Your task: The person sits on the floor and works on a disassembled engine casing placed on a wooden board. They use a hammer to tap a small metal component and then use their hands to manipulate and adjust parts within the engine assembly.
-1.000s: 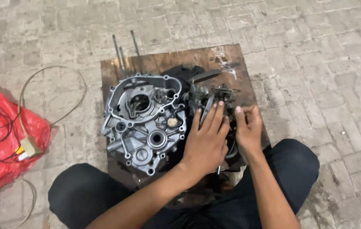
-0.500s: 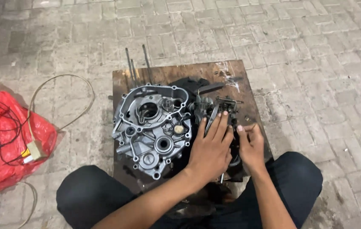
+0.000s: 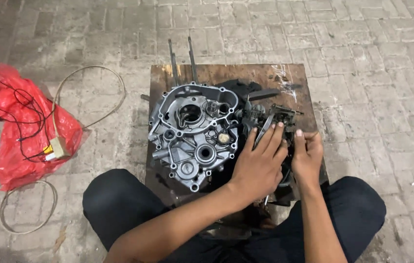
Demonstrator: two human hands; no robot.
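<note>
Dark metal gear assembly (image 3: 277, 119), greasy and made of several shafts and toothed parts, sits on the right part of a worn brown wooden board (image 3: 226, 73) laid on the grey brick paving (image 3: 362, 58). Most of it is hidden under the two hands; only its upper end shows, and the individual parts there are hard to tell apart.

The left hand (image 3: 258, 168) lies flat over the assembly, its fingers (image 3: 270, 139) spread and extended, pressing on top rather than closed about anything. The right hand (image 3: 306, 156) rests just beside it on the assembly's right edge, fingers curled loosely; whether they grip a part cannot be told, since the contact lies beneath the palm.

Just left of the hands lies a silver-grey cast aluminium engine crankcase half (image 3: 194, 134), open face up, with round bores and bolt holes visible. Its lower edge is partly lost in shadow. Two thin metal studs (image 3: 181, 61) rise past the board's far edge.

The person's dark-trousered knees (image 3: 119, 199) flank the board and cover its near edge.

On the paving to the left lie a crumpled red plastic bag (image 3: 17, 141), cut off by the frame edge, and thin looped cables (image 3: 90, 83) with a small pale connector block (image 3: 58, 147).
</note>
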